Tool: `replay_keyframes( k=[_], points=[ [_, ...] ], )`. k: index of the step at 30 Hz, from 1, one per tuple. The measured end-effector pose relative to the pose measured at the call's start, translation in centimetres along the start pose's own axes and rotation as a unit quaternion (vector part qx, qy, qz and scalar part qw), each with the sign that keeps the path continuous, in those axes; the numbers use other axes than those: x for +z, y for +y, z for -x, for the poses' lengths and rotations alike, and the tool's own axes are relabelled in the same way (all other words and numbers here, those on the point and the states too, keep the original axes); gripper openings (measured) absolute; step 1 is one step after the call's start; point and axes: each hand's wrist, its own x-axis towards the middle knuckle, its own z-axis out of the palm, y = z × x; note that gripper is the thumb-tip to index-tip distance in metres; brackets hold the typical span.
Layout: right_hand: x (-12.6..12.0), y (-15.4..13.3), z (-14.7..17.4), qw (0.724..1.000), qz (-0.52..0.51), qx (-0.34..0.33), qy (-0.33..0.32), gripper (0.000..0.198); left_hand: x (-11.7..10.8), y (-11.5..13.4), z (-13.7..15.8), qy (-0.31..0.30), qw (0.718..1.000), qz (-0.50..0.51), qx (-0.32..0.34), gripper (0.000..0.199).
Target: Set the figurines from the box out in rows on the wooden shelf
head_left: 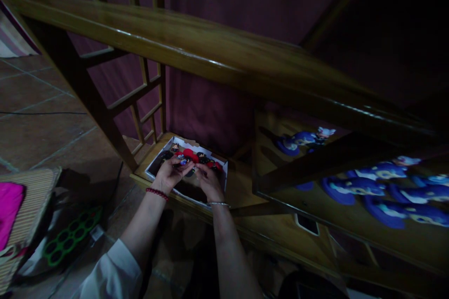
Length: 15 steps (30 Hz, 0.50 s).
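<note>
My left hand (170, 174), with a red bead bracelet at the wrist, is palm up over a shallow white cardboard box (151, 168). Its curled fingers hold a small blue-and-white piece (184, 161), too small and dim to name exactly. Beside it, my right hand (209, 181), wearing a thin bracelet, has its fingers closed close to that piece. What its fingertips grip, if anything, I cannot make out. Inside the box lie several small figurines (175, 147) with dark and red parts, partly hidden behind my hands.
A wooden shelf rail (196, 46) crosses above my hands. At right, several blue figurines (358, 187) lie on a wooden board (266, 168). A phone-like object (307, 224) rests below. On the left are a green holder with round openings (72, 238) and a pink cloth (10, 210).
</note>
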Motion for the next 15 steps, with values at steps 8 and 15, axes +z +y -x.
replay_keyframes(
  k=[8,15],
  points=[
    [-0.2,0.2,-0.1,0.999,0.036,-0.027,0.003,0.033,0.2,-0.4,0.2,-0.010,0.999,0.008,-0.041,0.019],
    [0.1,1.5,-0.9,0.999,-0.018,-0.032,0.024,0.032,0.9,-1.8,0.7,-0.037,0.998,-0.009,-0.059,0.023]
  ],
)
